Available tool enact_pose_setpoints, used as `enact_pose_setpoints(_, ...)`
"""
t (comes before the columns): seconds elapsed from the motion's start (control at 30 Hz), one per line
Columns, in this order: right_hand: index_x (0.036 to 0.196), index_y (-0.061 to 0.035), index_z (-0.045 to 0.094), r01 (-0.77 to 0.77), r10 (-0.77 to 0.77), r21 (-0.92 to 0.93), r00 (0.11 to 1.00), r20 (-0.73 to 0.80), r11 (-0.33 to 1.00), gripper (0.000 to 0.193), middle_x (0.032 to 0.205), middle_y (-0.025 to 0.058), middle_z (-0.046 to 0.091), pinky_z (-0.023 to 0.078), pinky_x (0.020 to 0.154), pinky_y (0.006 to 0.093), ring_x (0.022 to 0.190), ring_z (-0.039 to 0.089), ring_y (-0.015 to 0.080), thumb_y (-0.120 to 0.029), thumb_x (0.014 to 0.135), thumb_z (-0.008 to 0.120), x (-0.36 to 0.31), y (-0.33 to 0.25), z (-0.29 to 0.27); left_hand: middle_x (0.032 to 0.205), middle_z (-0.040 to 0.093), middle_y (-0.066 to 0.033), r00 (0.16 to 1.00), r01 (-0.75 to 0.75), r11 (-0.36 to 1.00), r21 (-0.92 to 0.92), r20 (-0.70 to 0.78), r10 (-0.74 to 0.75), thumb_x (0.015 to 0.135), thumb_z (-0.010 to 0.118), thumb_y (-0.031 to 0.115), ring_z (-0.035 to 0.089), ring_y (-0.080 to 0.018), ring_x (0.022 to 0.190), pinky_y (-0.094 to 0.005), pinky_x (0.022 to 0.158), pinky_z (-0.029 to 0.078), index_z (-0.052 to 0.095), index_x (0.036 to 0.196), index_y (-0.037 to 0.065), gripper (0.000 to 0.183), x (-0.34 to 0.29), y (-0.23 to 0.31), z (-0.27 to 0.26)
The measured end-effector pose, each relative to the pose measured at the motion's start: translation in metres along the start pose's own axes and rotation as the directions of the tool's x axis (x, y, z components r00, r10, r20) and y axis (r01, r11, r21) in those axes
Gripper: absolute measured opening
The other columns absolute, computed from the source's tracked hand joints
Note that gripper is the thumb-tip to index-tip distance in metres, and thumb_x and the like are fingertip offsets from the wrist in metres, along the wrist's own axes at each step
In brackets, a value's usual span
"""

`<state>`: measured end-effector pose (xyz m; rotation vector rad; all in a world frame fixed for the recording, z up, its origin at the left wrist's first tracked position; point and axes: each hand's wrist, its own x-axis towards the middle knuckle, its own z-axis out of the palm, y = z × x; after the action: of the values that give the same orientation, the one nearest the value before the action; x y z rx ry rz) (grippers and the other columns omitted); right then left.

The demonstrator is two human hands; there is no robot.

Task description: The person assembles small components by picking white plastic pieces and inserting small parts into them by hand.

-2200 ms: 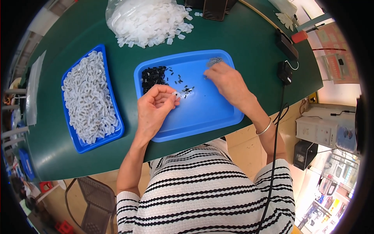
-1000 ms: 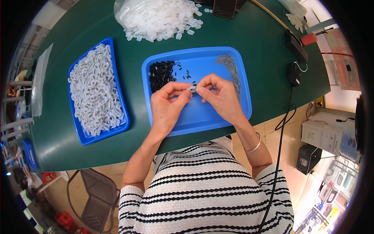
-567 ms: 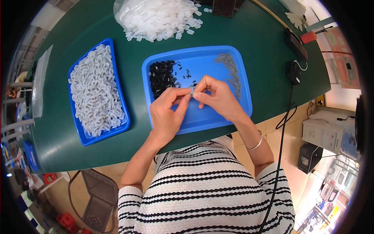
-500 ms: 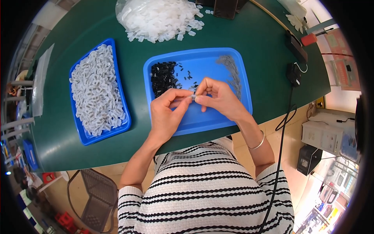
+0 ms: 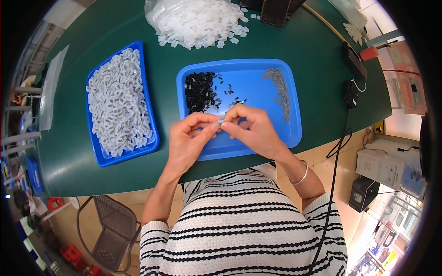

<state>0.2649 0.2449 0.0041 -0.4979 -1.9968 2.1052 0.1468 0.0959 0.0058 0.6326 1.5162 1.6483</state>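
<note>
My left hand point(image 5: 186, 140) and my right hand point(image 5: 254, 131) meet fingertip to fingertip over the near part of a blue tray point(image 5: 230, 152). Between their pinched thumbs and forefingers is a small pale plastic piece point(image 5: 220, 123), mostly covered by the fingers. Inside the tray, a heap of small black parts point(image 5: 199, 92) lies on the left, with several strays to its right. A strip of thin grey parts point(image 5: 277, 89) lies along the tray's right side.
Left of the tray, a deeper-blue tray point(image 5: 154, 142) is heaped with whitish plastic pieces point(image 5: 119, 103). A clear bag spills flat translucent pieces point(image 5: 200, 23) at the back of the green table point(image 5: 165, 64). A black cable point(image 5: 340, 147) hangs at the right; a chair point(image 5: 113, 225) stands lower left.
Both hands have come slightly nearer and to the left, thumbs now pressed closer over the pale piece. The view has shifted a little, so the trays appear moved right.
</note>
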Motion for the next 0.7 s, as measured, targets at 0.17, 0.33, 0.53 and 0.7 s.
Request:
enact_pose_setpoints(0.17, 0.09, 0.0004, 0.064, 0.062, -0.034, -0.191, 0.989, 0.144, 0.98, 0.006, 0.081, 0.0041, 0.061, 0.048, 0.063, 0.0258, 0.074, 0.058, 0.012, -0.003, 0.086, 0.067, 0.017, -0.001, -0.02, 0.09, 0.069, -0.0042, 0.986, -0.096, 0.977, 0.19, -0.12, 0.12, 0.091, 0.066, 0.005, 0.062, -0.0081, 0.078, -0.021, 0.071, 0.05, 0.068, 0.1, 0.0, 0.011, -0.007, 0.005, -0.026)
enact_pose_setpoints(0.33, 0.09, -0.0048, 0.068, 0.405, -0.498, -0.797, 0.853, 0.154, 0.447, 0.011, 0.082, 0.0093, 0.061, 0.048, 0.067, 0.0349, 0.077, 0.057, 0.0276, -0.004, 0.08, 0.07, 0.055, 0.013, -0.058, 0.089, 0.068, -0.0012, 0.749, -0.093, 0.799, 0.594, -0.486, 0.449, 0.089, 0.068, 0.008, 0.055, -0.0084, 0.075, -0.0227, 0.069, 0.044, 0.072, 0.099, 0.004, 0.011, 0.001, 0.039, -0.118)
enact_pose_setpoints(0.53, 0.076, -0.0014, 0.059, 0.391, -0.397, -0.874, 0.879, 0.263, 0.287, 0.007, 0.085, 0.0139, 0.054, 0.051, 0.072, 0.0416, 0.087, 0.054, 0.0335, 0.001, 0.069, 0.059, 0.067, 0.018, -0.034, 0.1, 0.063, -0.0105, 0.77, 0.039, 0.258, 0.965, -0.194, 0.608, 0.081, 0.071, 0.007, 0.053, -0.0265, 0.1, -0.0374, 0.091, 0.041, 0.073, 0.099, 0.01, 0.018, 0.009, 0.045, -0.167)
enact_pose_setpoints(0.7, 0.075, 0.0017, 0.058, 0.399, -0.412, -0.882, 0.868, 0.276, 0.25, 0.007, 0.084, 0.0154, 0.054, 0.052, 0.071, 0.0426, 0.087, 0.055, 0.0335, 0.004, 0.068, 0.058, 0.068, 0.016, -0.026, 0.096, 0.066, -0.0106, 0.669, -0.132, 0.211, 0.969, -0.07, 0.74, 0.078, 0.071, 0.005, 0.058, -0.0298, 0.094, -0.039, 0.087, 0.045, 0.07, 0.099, 0.009, 0.021, 0.062, 0.046, -0.132)
